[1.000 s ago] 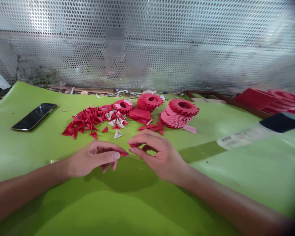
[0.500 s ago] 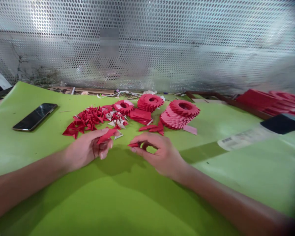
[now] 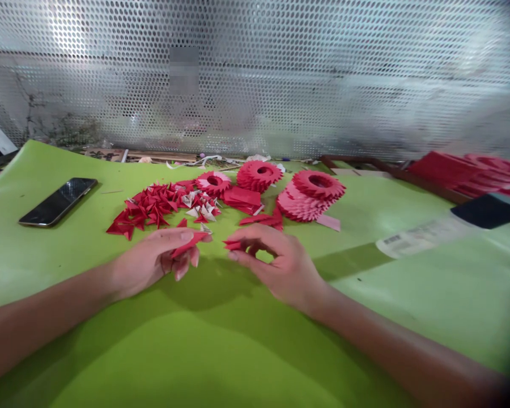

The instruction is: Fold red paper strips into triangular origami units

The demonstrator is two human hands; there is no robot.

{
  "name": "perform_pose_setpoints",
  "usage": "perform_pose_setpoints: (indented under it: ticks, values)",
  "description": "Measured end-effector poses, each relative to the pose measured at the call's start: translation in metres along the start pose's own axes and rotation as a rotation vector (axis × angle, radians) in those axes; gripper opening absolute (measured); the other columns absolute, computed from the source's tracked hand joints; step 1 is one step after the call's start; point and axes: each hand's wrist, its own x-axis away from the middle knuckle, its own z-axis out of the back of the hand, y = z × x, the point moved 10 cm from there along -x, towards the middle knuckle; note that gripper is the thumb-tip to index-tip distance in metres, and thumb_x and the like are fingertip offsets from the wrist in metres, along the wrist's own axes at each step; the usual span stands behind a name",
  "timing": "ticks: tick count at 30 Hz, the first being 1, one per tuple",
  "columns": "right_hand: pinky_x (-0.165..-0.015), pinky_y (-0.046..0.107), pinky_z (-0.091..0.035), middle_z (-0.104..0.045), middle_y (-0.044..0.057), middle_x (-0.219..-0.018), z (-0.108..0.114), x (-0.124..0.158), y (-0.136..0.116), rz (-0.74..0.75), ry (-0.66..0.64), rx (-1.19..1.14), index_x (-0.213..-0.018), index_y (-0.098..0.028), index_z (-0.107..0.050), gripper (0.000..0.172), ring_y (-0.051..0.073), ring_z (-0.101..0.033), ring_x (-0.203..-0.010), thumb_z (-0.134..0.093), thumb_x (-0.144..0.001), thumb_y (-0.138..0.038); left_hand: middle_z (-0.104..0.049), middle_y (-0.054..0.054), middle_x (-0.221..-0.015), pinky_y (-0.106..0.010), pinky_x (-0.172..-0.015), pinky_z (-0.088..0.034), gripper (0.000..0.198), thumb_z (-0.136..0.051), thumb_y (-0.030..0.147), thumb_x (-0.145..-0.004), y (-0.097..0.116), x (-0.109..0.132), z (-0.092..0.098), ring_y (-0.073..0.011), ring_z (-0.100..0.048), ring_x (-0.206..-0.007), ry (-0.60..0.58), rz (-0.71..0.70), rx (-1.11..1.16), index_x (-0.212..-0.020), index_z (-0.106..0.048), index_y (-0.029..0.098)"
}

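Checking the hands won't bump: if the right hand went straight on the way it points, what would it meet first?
The red paper piece in the left hand, probably, across a small gap from the right hand; depth is unclear, so it might pass beside.

From my remote station I log the operator's body as two bare limbs over the green sheet [image 3: 46,272]. The left forearm [image 3: 38,323] ends in the left hand [image 3: 153,263]; the right forearm [image 3: 408,351] ends in the right hand [image 3: 280,272]. Each forearm tapers smoothly toward the wrist. Fingers are slim, and the fingernails [image 3: 187,236] are trimmed short. I read no sleeve, glove, cable, or marking on either limb, over the sheet.
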Motion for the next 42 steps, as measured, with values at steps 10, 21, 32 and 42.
perform_pose_setpoints:
  ticks: [10,21,32,42]
  values:
    - [-0.066,0.022,-0.058,-0.076,0.003,-0.087,0.004,0.015,-0.054,0.426,0.079,0.074,-0.098,-0.016,-0.070,0.015,0.012,-0.069,-0.076,-0.070,-0.087,-0.007,-0.069,-0.001,-0.075,-0.017,-0.054,-0.049,0.021,-0.069,0.033,-0.090,-0.008,0.011,-0.017,-0.0090,-0.061,-0.062,-0.140,0.005,-0.320,-0.104,-0.075,0.019]
    - [-0.064,0.024,-0.056,-0.075,0.005,-0.087,0.000,0.016,-0.057,0.452,0.038,0.094,-0.097,-0.016,-0.073,0.012,0.014,-0.068,-0.074,-0.067,-0.089,-0.008,-0.068,-0.001,-0.071,-0.019,-0.052,-0.048,0.018,-0.070,0.029,-0.087,-0.007,0.010,-0.019,-0.0110,-0.060,-0.061,-0.107,0.033,-0.346,-0.099,-0.074,0.017]
    - [-0.064,0.028,-0.055,-0.077,0.004,-0.088,-0.003,0.021,-0.063,0.590,0.002,0.230,-0.100,-0.015,-0.071,0.011,0.014,-0.067,-0.072,-0.067,-0.090,-0.012,-0.068,-0.002,-0.073,-0.020,-0.054,-0.046,0.027,-0.066,0.040,-0.090,-0.010,0.011,-0.014,-0.0120,-0.058,-0.061,-0.075,0.065,-0.466,-0.102,-0.073,0.016]
    - [-0.068,0.025,-0.054,-0.076,0.003,-0.087,-0.009,0.017,-0.057,0.499,-0.017,0.042,-0.094,-0.019,-0.073,0.007,0.012,-0.067,-0.075,-0.066,-0.093,-0.017,-0.067,-0.004,-0.079,-0.021,-0.055,-0.043,0.031,-0.060,0.044,-0.094,-0.008,0.016,-0.028,-0.0134,-0.057,-0.065,-0.148,-0.045,-0.694,-0.101,-0.071,0.016]
